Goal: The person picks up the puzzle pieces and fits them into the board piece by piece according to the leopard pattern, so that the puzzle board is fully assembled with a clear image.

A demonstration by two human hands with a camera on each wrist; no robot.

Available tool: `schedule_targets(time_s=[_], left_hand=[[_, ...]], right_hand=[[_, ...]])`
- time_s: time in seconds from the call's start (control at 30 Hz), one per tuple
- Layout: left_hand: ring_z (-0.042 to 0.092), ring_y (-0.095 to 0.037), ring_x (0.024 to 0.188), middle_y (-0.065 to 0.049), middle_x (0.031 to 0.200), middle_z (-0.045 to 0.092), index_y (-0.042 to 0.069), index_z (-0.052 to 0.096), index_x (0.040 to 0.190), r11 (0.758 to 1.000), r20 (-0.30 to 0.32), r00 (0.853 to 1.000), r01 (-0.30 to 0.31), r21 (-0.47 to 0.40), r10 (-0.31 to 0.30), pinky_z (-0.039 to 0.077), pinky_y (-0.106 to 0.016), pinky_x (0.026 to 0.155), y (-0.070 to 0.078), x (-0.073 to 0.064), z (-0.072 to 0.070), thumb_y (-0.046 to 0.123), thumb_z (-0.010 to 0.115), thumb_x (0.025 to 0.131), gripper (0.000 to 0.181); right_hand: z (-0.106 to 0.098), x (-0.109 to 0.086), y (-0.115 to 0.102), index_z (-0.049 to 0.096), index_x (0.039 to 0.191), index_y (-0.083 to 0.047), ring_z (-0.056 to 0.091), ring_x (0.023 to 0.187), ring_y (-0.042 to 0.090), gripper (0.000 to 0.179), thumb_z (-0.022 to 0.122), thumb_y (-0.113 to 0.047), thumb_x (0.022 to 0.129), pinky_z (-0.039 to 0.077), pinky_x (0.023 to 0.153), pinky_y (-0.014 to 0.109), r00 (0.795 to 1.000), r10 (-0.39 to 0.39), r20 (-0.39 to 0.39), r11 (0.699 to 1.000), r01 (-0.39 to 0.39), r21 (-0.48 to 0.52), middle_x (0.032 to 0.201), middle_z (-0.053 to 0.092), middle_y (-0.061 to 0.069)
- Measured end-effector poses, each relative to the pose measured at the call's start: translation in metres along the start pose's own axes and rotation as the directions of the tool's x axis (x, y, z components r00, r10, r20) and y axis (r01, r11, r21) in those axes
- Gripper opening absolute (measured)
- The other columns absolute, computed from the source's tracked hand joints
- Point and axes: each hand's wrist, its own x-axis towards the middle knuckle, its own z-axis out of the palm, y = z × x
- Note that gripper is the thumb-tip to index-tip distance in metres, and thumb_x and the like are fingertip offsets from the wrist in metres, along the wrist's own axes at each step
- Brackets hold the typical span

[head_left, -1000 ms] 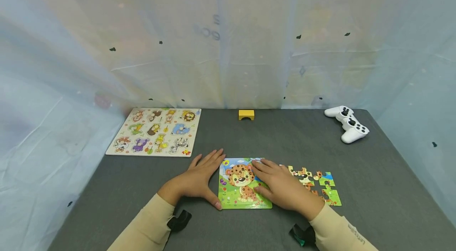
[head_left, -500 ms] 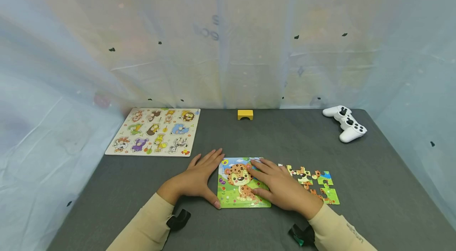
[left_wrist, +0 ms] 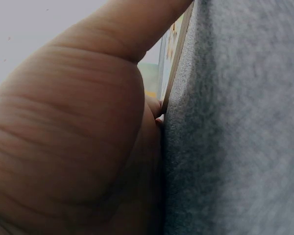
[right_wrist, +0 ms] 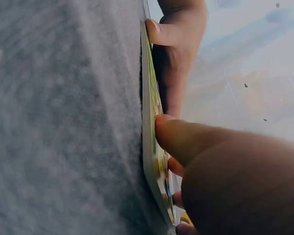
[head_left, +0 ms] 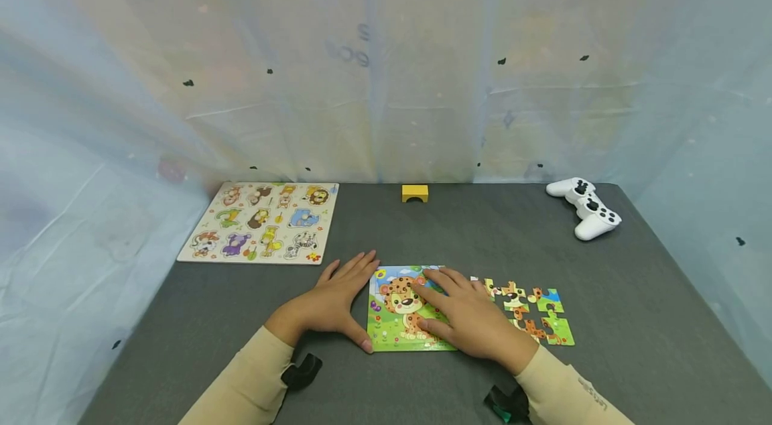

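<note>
A square puzzle board with a cartoon leopard (head_left: 392,334) lies flat on the grey table. My left hand (head_left: 328,304) spans its left side, thumb at the near left corner and fingertips at the far left corner. Across the board's right part rests my right hand (head_left: 476,321), its fingers stretched out over the leopard picture and covering the right edge. In the right wrist view, the right thumb (right_wrist: 174,134) touches the board's face. Loose jigsaw pieces (head_left: 559,331) lie to the right, partly hidden behind the right hand.
A larger animal board (head_left: 280,218) lies at the back left. Near the far edge stands a yellow arch-shaped block (head_left: 415,192), and a white game controller (head_left: 588,210) sits at the back right. Pale sheeting (head_left: 422,76) hangs behind the table.
My right hand has slid a little to the left across the leopard board, showing more of the loose pieces. The left hand stays at the board's left edge.
</note>
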Motion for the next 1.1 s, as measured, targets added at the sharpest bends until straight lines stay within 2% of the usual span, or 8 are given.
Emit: schedule_targets(time_s=[0.17, 0.37, 0.5, 0.6, 0.7, 0.87, 0.97, 1.1], left_hand=[[0.0, -0.026, 0.166, -0.005, 0.182, 0.006, 0.014, 0.015, 0.177, 1.0, 0.002, 1.0, 0.002, -0.003, -0.002, -0.003, -0.065, 0.126, 0.0, 0.0, -0.001, 0.074, 0.096, 0.064, 0.152], [0.001, -0.028, 0.166, -0.007, 0.182, 0.007, 0.012, 0.016, 0.177, 1.0, -0.005, 1.0, -0.012, -0.023, 0.012, -0.004, -0.067, 0.125, 0.001, -0.001, -0.002, 0.072, 0.097, 0.065, 0.151], [-0.001, -0.026, 0.166, -0.004, 0.182, 0.005, 0.015, 0.014, 0.177, 1.0, 0.001, 1.0, -0.002, -0.013, 0.002, -0.004, -0.064, 0.126, 0.001, -0.001, -0.001, 0.073, 0.097, 0.064, 0.152], [-0.001, -0.025, 0.166, -0.004, 0.182, 0.004, 0.015, 0.013, 0.177, 1.0, 0.002, 1.0, -0.002, -0.011, 0.002, -0.004, -0.064, 0.126, 0.0, -0.001, 0.0, 0.073, 0.097, 0.064, 0.152], [-0.001, -0.026, 0.166, -0.005, 0.182, 0.004, 0.015, 0.014, 0.177, 1.0, -0.003, 1.0, -0.005, -0.006, 0.005, -0.004, -0.065, 0.126, 0.0, -0.001, 0.0, 0.074, 0.097, 0.063, 0.153], [0.0, -0.027, 0.166, -0.006, 0.182, 0.006, 0.013, 0.015, 0.177, 1.0, -0.008, 1.0, -0.01, -0.007, 0.01, -0.003, -0.066, 0.125, -0.001, -0.001, 0.0, 0.075, 0.096, 0.063, 0.153], [0.0, -0.027, 0.166, -0.005, 0.182, 0.006, 0.013, 0.015, 0.177, 1.0, -0.008, 1.0, -0.009, -0.012, 0.009, -0.004, -0.066, 0.125, -0.001, -0.001, 0.001, 0.075, 0.096, 0.063, 0.153], [0.0, -0.025, 0.166, -0.004, 0.182, 0.005, 0.015, 0.014, 0.177, 1.0, -0.006, 1.0, -0.004, -0.01, 0.004, -0.005, -0.065, 0.126, -0.001, -0.001, 0.0, 0.076, 0.095, 0.063, 0.153]], right_hand=[[0.001, 0.002, -0.003, 0.059, 0.161, -0.025, 0.039, 0.153, 0.039, 0.061, 0.067, -0.053, 0.108, 0.041, 0.103, 0.078, 1.0, 0.005, -0.016, 1.0, -0.006, -0.007, 0.168, 0.044, 0.01], [0.002, 0.002, -0.003, 0.061, 0.159, -0.024, 0.039, 0.152, 0.041, 0.058, 0.066, -0.052, 0.108, 0.039, 0.103, 0.079, 1.0, 0.002, -0.022, 0.999, -0.001, 0.041, 0.168, 0.044, 0.012], [-0.002, 0.002, 0.002, 0.055, 0.164, -0.025, 0.038, 0.153, 0.042, 0.063, 0.066, -0.052, 0.108, 0.038, 0.104, 0.08, 1.0, -0.005, -0.015, 0.99, 0.007, 0.138, 0.169, 0.042, 0.012], [-0.007, 0.002, 0.01, 0.051, 0.166, -0.022, 0.04, 0.153, 0.042, 0.066, 0.067, -0.05, 0.109, 0.037, 0.108, 0.078, 1.0, 0.002, -0.025, 0.966, 0.005, 0.259, 0.169, 0.042, 0.012], [-0.014, 0.002, 0.019, 0.051, 0.166, -0.018, 0.042, 0.153, 0.038, 0.064, 0.066, -0.046, 0.11, 0.038, 0.113, 0.071, 0.999, 0.021, -0.05, 0.915, 0.001, 0.404, 0.168, 0.044, 0.011], [-0.025, -0.001, 0.038, 0.051, 0.164, -0.018, 0.055, 0.141, 0.034, 0.052, 0.061, -0.031, 0.115, 0.052, 0.105, 0.054, 0.99, 0.083, -0.113, 0.802, 0.001, 0.597, 0.16, 0.052, 0.011], [-0.032, -0.006, 0.052, 0.049, 0.164, -0.014, 0.057, 0.138, 0.042, 0.047, 0.051, -0.021, 0.118, 0.055, 0.102, 0.045, 0.985, 0.107, -0.136, 0.719, 0.018, 0.695, 0.157, 0.053, 0.018], [-0.042, -0.01, 0.072, 0.045, 0.165, -0.005, 0.054, 0.136, 0.052, 0.047, 0.036, -0.019, 0.121, 0.054, 0.101, 0.047, 0.981, 0.117, -0.156, 0.611, 0.053, 0.79, 0.156, 0.052, 0.027]])
